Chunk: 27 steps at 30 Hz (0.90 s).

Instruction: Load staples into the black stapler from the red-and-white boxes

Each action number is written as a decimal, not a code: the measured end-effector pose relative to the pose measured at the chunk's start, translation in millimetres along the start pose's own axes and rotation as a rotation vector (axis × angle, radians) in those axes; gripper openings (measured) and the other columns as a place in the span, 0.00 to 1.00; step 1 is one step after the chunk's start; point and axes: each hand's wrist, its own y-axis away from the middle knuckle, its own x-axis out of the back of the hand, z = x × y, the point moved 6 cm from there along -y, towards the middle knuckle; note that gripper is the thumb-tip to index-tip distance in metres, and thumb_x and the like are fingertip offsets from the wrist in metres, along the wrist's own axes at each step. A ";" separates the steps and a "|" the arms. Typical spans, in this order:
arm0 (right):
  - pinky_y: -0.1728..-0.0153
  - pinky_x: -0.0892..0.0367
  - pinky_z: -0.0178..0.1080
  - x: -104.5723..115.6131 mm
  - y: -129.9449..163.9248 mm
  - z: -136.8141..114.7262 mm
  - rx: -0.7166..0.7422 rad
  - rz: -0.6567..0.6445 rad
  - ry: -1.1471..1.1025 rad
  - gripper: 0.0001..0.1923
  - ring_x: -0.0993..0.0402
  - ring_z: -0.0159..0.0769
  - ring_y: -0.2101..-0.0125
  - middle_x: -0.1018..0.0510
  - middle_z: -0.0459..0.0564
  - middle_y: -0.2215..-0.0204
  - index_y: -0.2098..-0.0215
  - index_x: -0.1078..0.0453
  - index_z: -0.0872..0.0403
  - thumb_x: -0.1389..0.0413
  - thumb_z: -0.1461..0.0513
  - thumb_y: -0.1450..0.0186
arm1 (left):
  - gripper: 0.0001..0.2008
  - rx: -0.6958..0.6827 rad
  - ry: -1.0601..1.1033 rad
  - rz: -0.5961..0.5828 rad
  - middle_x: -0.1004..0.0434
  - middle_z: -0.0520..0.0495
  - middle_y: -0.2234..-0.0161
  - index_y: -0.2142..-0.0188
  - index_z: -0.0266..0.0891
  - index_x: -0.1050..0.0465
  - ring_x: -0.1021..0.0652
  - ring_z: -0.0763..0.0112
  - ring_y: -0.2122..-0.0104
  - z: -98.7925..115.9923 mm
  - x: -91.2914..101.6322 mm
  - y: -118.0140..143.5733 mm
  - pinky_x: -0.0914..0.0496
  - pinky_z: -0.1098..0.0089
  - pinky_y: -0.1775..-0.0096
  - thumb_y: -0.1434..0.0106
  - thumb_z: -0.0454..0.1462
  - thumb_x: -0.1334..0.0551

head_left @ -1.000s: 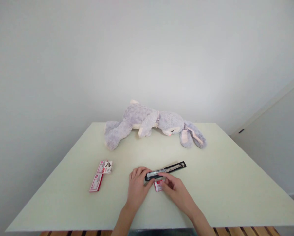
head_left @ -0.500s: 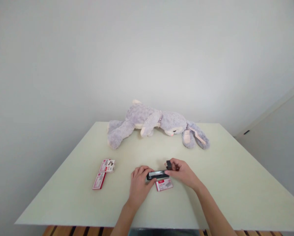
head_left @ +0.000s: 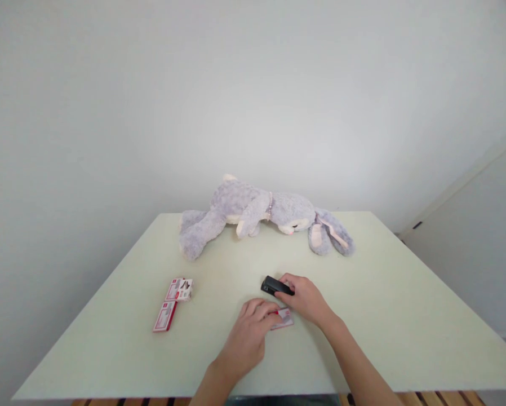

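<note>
A black stapler (head_left: 275, 286) lies on the table with its top arm folded down. My right hand (head_left: 303, 296) grips its right end between thumb and fingers. Nearer to me, my left hand (head_left: 253, 332) has its fingers bent over the left part of a small red-and-white staple box (head_left: 284, 318), with the thumb along its near side. The box lies flat just below the stapler, and the fingers cover part of it.
At the left lie two flat red-and-white boxes, a nearer one (head_left: 165, 316) and a farther one (head_left: 174, 288). A small white box (head_left: 185, 290) with a stapler-like picture touches the farther one. A lilac plush rabbit (head_left: 240, 206) lies along the table's back edge by the wall.
The stapler's raised top arm has come down, and the stapler has moved slightly away from me. My left hand has left the stapler and come onto the staple box.
</note>
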 end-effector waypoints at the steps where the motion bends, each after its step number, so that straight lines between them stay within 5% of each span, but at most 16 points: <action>1: 0.70 0.47 0.34 4.1 -0.2 6.5 -0.024 0.026 0.003 0.09 0.33 0.35 0.73 0.26 0.42 0.75 0.61 0.23 0.48 0.38 0.55 0.38 | 0.39 -0.066 -0.004 -0.080 0.30 0.53 0.39 0.42 0.53 0.31 0.34 0.60 0.39 9.9 -1.7 -4.3 0.38 0.55 0.38 0.50 0.19 0.49; 4: 0.70 0.47 0.35 14.7 1.5 24.3 -0.084 0.102 -0.007 0.12 0.34 0.35 0.74 0.30 0.41 0.78 0.58 0.24 0.49 0.39 0.53 0.38 | 0.47 -0.097 -0.017 -0.193 0.34 0.53 0.35 0.35 0.55 0.39 0.36 0.60 0.37 16.6 3.1 -13.8 0.42 0.55 0.35 0.52 0.20 0.47; 7: 0.72 0.49 0.36 19.6 9.3 39.6 -0.129 0.149 -0.055 0.16 0.37 0.35 0.76 0.35 0.39 0.79 0.55 0.25 0.50 0.39 0.51 0.37 | 0.40 0.051 -0.026 -0.207 0.32 0.48 0.39 0.36 0.53 0.38 0.35 0.57 0.39 -4.6 14.3 -12.4 0.40 0.54 0.36 0.48 0.26 0.42; 11: 0.74 0.48 0.35 11.2 24.8 54.2 -0.167 0.141 -0.176 0.21 0.40 0.33 0.78 0.39 0.37 0.81 0.53 0.25 0.52 0.40 0.47 0.36 | 0.38 0.186 -0.016 -0.148 0.36 0.43 0.37 0.38 0.49 0.37 0.37 0.51 0.36 -26.6 18.4 -2.1 0.41 0.52 0.36 0.49 0.38 0.31; 15: 0.76 0.47 0.35 -1.5 37.6 61.0 -0.197 0.146 -0.293 0.28 0.41 0.33 0.79 0.41 0.36 0.81 0.47 0.27 0.54 0.43 0.43 0.35 | 0.45 0.233 0.035 -0.024 0.37 0.40 0.36 0.35 0.46 0.41 0.36 0.48 0.36 -17.2 -0.8 -7.8 0.40 0.51 0.36 0.49 0.46 0.26; 21: 0.77 0.46 0.36 -10.2 50.4 65.4 -0.236 0.212 -0.391 0.31 0.44 0.33 0.79 0.44 0.36 0.82 0.49 0.27 0.55 0.43 0.40 0.36 | 0.22 0.286 -0.064 0.056 0.26 0.44 0.46 0.40 0.50 0.32 0.27 0.53 0.47 -0.7 -24.3 -18.1 0.34 0.55 0.46 0.34 0.41 0.38; 27: 0.76 0.47 0.36 -12.1 58.3 66.4 -0.270 0.301 -0.418 0.29 0.45 0.33 0.78 0.44 0.37 0.80 0.50 0.26 0.54 0.42 0.41 0.35 | 0.21 0.376 -0.106 0.057 0.20 0.46 0.47 0.35 0.53 0.36 0.20 0.59 0.54 -21.4 -5.2 -2.3 0.31 0.60 0.51 0.24 0.46 0.51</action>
